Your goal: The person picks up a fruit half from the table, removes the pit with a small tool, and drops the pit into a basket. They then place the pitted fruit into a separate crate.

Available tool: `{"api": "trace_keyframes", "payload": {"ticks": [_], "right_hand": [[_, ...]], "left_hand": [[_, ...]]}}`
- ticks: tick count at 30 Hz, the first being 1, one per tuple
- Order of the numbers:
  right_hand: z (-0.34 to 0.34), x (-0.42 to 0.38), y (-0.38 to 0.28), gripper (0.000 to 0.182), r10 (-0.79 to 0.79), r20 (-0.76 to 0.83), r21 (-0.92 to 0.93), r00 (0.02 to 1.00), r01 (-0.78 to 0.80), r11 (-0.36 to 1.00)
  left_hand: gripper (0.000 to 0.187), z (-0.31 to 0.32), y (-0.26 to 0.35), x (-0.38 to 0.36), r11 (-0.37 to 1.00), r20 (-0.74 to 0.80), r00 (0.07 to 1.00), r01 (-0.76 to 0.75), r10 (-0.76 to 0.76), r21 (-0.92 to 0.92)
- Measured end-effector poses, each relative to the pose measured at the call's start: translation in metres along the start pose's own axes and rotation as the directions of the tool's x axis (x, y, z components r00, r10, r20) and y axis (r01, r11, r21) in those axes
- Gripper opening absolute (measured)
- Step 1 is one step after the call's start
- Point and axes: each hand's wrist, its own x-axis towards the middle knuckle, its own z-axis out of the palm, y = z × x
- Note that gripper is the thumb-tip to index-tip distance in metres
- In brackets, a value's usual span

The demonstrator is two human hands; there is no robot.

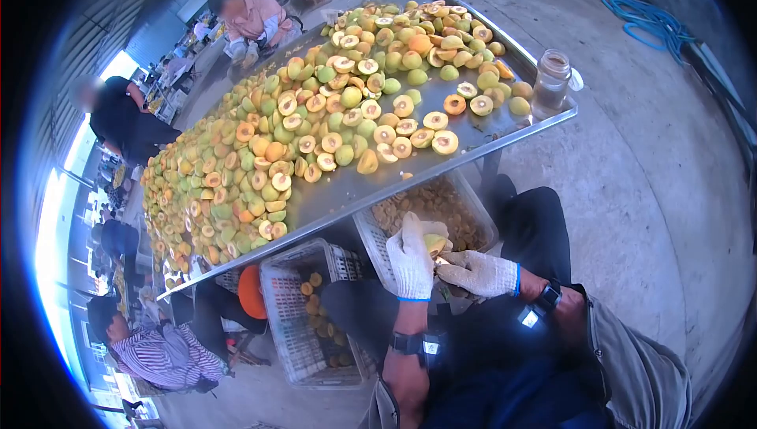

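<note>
My left hand (411, 259), in a white knit glove, is closed around a yellow-green apricot (434, 244) above a crate. My right hand (479, 273), also gloved, meets it from the right with its fingers pinched. A small pale tip shows between those fingers and the fruit, too small to name. Beyond my hands, a metal table (331, 200) carries a large heap of apricots (260, 137), many of them cut in half with pits showing.
Under the table edge stand a crate of brown pits (465, 202) and a white crate (288, 271) holding some apricot halves. A jar of liquid (552, 82) stands on the table's right corner. Other people (256, 19) sit around the table. A blue hose (646, 19) lies on the floor.
</note>
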Motion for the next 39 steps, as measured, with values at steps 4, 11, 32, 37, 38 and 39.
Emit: {"api": "trace_keyframes", "payload": {"ticks": [4,11,32,37,38,39], "right_hand": [[-0.021,0.004,-0.001,0.043,0.129,0.105,0.048,0.986,-0.134,0.99],[-0.027,0.002,0.013,0.05,0.275,0.312,0.322,0.909,-0.373,0.87],[-0.017,0.003,-0.001,0.057,0.217,-0.027,-0.289,0.976,-0.216,0.933],[-0.012,0.011,0.01,0.056,0.124,-0.069,-0.432,0.99,-0.142,0.891],[-0.01,0.012,0.011,0.055,0.126,-0.086,-0.45,0.988,-0.151,0.88],[-0.009,0.012,0.013,0.055,0.128,-0.103,-0.468,0.986,-0.161,0.869]], "left_hand": [[0.058,-0.006,-0.028,0.003,0.976,0.033,0.999,0.049,-0.043,-0.213],[0.051,-0.012,-0.048,0.0,0.932,0.182,0.937,-0.246,0.299,-0.265],[0.049,-0.012,-0.045,0.004,0.985,-0.05,0.999,0.023,-0.015,0.17],[0.05,-0.013,-0.037,0.007,0.981,-0.047,0.996,0.078,-0.07,0.176],[0.051,-0.016,-0.038,0.008,0.981,-0.046,0.994,0.104,-0.097,0.163],[0.051,-0.019,-0.043,0.01,0.981,-0.05,0.994,0.104,-0.098,0.162]]}}
